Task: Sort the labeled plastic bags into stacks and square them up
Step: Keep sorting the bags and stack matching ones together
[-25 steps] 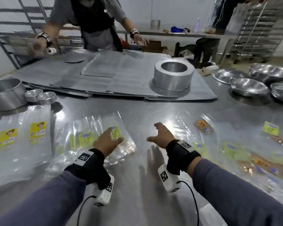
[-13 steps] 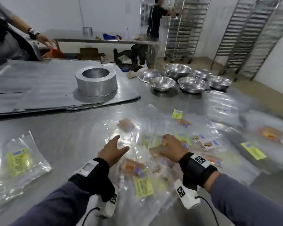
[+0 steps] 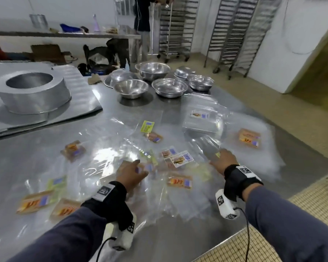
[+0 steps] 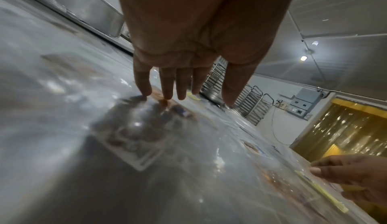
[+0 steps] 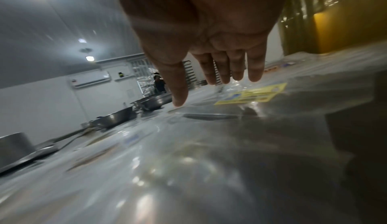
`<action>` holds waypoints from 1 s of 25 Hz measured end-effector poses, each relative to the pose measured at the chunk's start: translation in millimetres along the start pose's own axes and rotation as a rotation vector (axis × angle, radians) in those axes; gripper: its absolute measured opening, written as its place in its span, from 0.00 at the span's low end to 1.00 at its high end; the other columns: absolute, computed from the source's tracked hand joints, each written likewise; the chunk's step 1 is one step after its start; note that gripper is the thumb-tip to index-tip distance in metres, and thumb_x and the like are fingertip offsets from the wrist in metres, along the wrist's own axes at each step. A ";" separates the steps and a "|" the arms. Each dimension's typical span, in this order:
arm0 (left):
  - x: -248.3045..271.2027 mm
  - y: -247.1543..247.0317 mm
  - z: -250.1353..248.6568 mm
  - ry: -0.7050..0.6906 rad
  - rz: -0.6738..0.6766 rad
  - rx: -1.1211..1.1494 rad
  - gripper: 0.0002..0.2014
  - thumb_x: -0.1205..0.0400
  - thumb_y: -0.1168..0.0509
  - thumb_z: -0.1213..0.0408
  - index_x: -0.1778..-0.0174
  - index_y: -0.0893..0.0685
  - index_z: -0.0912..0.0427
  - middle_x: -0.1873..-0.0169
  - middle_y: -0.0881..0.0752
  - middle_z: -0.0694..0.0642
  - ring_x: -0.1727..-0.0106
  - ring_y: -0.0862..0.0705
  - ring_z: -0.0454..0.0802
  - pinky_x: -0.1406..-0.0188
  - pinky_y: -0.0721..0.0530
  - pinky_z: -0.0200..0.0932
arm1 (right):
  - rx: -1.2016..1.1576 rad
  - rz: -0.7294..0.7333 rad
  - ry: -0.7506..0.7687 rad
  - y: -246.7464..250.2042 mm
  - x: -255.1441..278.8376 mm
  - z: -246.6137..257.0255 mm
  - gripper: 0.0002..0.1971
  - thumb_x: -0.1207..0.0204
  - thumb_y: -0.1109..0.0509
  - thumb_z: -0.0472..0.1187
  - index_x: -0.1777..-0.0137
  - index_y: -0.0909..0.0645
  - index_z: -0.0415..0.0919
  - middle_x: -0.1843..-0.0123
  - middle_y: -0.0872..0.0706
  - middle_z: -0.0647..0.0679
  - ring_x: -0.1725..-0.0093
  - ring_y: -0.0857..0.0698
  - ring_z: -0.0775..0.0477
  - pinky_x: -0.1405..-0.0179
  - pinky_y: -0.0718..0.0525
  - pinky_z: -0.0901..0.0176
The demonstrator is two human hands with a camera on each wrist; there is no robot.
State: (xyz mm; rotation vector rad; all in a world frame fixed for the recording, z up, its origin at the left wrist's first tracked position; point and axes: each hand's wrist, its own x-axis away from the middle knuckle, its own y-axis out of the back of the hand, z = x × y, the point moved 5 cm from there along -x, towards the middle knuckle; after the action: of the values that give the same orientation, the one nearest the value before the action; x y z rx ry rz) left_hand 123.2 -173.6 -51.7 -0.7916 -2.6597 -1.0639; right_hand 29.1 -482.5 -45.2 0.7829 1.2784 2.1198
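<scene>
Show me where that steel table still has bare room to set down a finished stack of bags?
Bare steel shows between the metal sheets and the orange-labelled bag, and along the near table edge between the sleeves. Around the left hand and right hand overlapping bags crowd everything, up to the bowls.

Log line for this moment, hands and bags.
left hand: open, fingertips on orange-label bag | right hand: open, over yellow-label bag | bags: scattered, unstacked

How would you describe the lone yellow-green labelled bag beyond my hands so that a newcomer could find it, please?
Start at the steel bowls at the table's far side and come toward the hands. The yellow-green labelled bag lies there, just behind an orange label. Its label alone is bright yellow-green and uncovered.
</scene>
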 end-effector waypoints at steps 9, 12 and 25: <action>-17.9 -5.4 4.9 0.021 -0.057 -0.024 0.26 0.19 0.34 0.64 0.25 0.29 0.63 0.34 0.21 0.62 0.33 0.22 0.55 0.35 0.30 0.38 | 0.237 0.087 -0.045 -11.3 -47.2 -19.7 0.28 0.30 0.27 0.53 0.32 0.27 0.44 0.33 0.24 0.39 0.33 0.25 0.35 0.36 0.22 0.45; -20.0 -1.8 6.4 0.003 -0.083 -0.004 0.23 0.20 0.33 0.66 0.29 0.24 0.65 0.36 0.20 0.63 0.36 0.20 0.56 0.36 0.29 0.39 | 0.235 0.083 -0.001 -7.2 -50.6 -19.2 0.19 0.26 0.31 0.47 0.36 0.25 0.44 0.37 0.21 0.39 0.38 0.21 0.35 0.39 0.20 0.47; -22.9 33.7 4.6 0.307 0.154 0.997 0.31 0.19 0.46 0.37 0.42 0.23 0.66 0.48 0.14 0.70 0.64 0.10 0.60 0.73 0.13 0.44 | -0.226 0.127 0.707 -17.6 58.2 137.2 0.12 0.24 0.30 0.36 0.42 0.13 0.45 0.29 0.20 0.48 0.29 0.24 0.48 0.31 0.36 0.66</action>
State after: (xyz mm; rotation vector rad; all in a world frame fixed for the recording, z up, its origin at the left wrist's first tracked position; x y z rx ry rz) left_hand 160.7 -159.6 -43.0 -0.5223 -2.3464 0.2153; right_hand 89.5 -353.8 2.9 -0.0047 1.2905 2.7095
